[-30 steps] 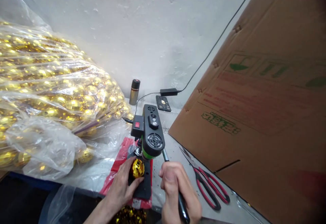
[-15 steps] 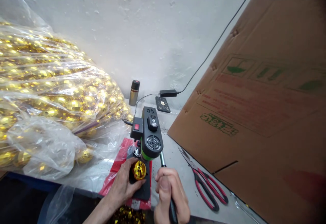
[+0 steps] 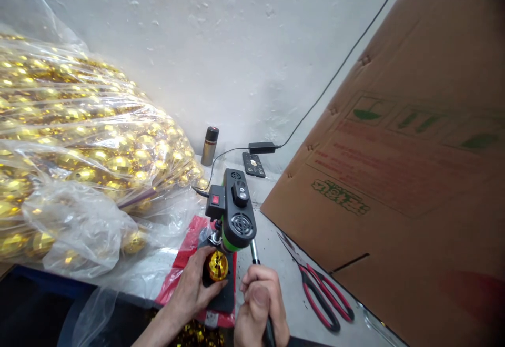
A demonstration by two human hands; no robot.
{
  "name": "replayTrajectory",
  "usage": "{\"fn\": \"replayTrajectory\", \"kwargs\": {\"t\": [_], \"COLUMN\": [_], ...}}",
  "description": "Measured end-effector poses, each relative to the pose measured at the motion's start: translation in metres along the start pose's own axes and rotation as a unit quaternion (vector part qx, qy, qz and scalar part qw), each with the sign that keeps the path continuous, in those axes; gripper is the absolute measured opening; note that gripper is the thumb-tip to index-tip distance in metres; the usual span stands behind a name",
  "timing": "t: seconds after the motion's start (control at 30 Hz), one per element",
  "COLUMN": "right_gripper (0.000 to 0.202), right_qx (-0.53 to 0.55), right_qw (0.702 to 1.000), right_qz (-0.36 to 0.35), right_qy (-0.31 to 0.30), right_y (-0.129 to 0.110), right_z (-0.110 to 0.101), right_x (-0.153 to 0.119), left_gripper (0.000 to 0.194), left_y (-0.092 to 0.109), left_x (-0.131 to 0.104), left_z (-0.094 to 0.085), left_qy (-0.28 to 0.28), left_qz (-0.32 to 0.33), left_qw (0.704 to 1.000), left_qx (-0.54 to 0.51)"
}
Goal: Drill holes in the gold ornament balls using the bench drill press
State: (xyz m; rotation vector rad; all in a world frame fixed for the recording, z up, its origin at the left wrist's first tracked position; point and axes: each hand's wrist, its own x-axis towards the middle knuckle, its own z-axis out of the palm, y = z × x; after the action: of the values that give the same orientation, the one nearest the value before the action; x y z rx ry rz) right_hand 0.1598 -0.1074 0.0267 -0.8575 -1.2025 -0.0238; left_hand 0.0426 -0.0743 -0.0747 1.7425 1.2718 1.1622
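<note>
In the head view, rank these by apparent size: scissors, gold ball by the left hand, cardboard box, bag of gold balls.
1. Cardboard box, cut off by the frame
2. Clear plastic bag of gold balls, also cut off
3. Scissors
4. Gold ball by the left hand

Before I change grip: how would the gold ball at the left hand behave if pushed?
Being round, the gold ball would probably roll. Its shiny facets look likely slick, so the left hand around it probably helps steady it.

Gold mirror-tiled ball (image 3: pixel 218 266), black-and-green machine (image 3: pixel 239 207), red-and-black scissor handles (image 3: pixel 306 275), brown box (image 3: pixel 389 221)
</note>
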Motion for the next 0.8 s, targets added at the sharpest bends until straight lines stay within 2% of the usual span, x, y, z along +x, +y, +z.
{"fn": "replayTrajectory", "kwargs": {"t": [0.33, 0.8], "right_gripper": [0.038, 0.037], "right_qx": [0.012, 0.016], "right_qw": [1.000, 0.999], "right_qz": [0.004, -0.027], "right_qy": [0.021, 0.004], "right_y": [0.006, 0.024], "right_z": [0.001, -0.003], "right_x": [-0.006, -0.014], "left_gripper": [0.058, 0.058], "left_y": [-0.005, -0.002], "left_x": [0.000, 0.000], "left_z": [0.005, 0.005], "left_qy": [0.012, -0.009], "left_qz": [0.012, -0.009], "left_qw": [1.000, 1.000], "left_qx": [0.002, -0.008]}}
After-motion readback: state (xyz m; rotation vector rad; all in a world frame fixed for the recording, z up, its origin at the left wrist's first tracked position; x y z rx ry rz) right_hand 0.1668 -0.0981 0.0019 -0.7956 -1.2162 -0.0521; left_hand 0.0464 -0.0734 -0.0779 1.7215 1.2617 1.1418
